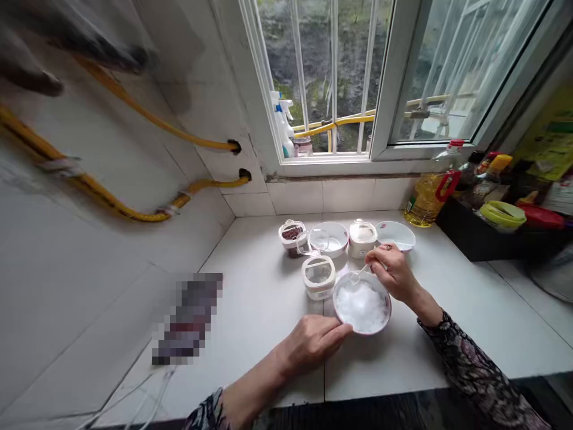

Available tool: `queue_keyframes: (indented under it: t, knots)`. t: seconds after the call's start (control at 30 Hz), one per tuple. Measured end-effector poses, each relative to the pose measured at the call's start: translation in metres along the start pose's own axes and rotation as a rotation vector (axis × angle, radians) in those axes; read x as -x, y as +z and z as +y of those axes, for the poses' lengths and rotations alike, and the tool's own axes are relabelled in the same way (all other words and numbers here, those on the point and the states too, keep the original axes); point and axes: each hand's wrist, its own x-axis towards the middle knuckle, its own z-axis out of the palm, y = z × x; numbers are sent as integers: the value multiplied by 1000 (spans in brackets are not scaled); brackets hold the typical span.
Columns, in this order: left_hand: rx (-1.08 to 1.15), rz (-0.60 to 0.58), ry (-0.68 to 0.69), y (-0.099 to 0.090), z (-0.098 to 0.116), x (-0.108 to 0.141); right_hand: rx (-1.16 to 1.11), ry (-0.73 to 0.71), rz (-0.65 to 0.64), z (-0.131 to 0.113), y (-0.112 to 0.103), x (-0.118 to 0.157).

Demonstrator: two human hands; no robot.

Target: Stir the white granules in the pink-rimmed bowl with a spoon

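A white bowl (pixel 387 315) full of white granules (pixel 362 306) is tilted towards me on the counter. My left hand (pixel 313 341) grips its near left rim, fingers closed. Over the far side of the bowl, my right hand (pixel 394 272) pinches a small clear spoon (pixel 356 277) whose head is at the edge of the granules. Just left of the bowl stands a clear jar with a white rim and its lid raised (pixel 319 282). Behind it are a jar of dark red contents (pixel 292 239), a white bowl (pixel 333 242), a pale lidded jar (pixel 362 239) and another white bowl (pixel 398 237).
An oil bottle (pixel 427 194) stands at the back right beside a black rack (pixel 465 239) of bottles and tubs. A blurred-out object (pixel 190 319) with white cables lies at the left wall. Yellow pipes (pixel 147 212) run along that wall; a barred window (pixel 331 77) is behind.
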Motion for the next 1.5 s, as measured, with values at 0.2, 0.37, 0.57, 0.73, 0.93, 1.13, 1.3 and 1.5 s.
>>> queue_keyframes:
  t: [0.2, 0.37, 0.57, 0.73, 0.93, 1.13, 1.3, 1.5]
  knots:
    - [-5, -19, -4, -1, 0, -1, -93, 54, -118, -1, 11, 0]
    - [-14, -21, -5, -3, 0, -3, -293, 346, -107, 2, 9, -1]
    - [-16, -17, 0, -3, 0, -4, -642, 702, -71, 8, 6, -5]
    - [-18, -10, 0, -2, -1, -3, -727, 815, -39, 12, 6, -7]
    - [-23, -19, -3, -3, 0, -3, -542, 765, -52, 11, 9, -6]
    - [-32, -9, 4, -3, 0, -4, -305, 508, -56, 6, 9, -3]
    - [-27, -8, 2, -2, -1, -2, -220, 336, -136, 3, 10, -2]
    - [3, -17, -8, -1, 0, 1, -461, 529, -108, 5, 9, -3]
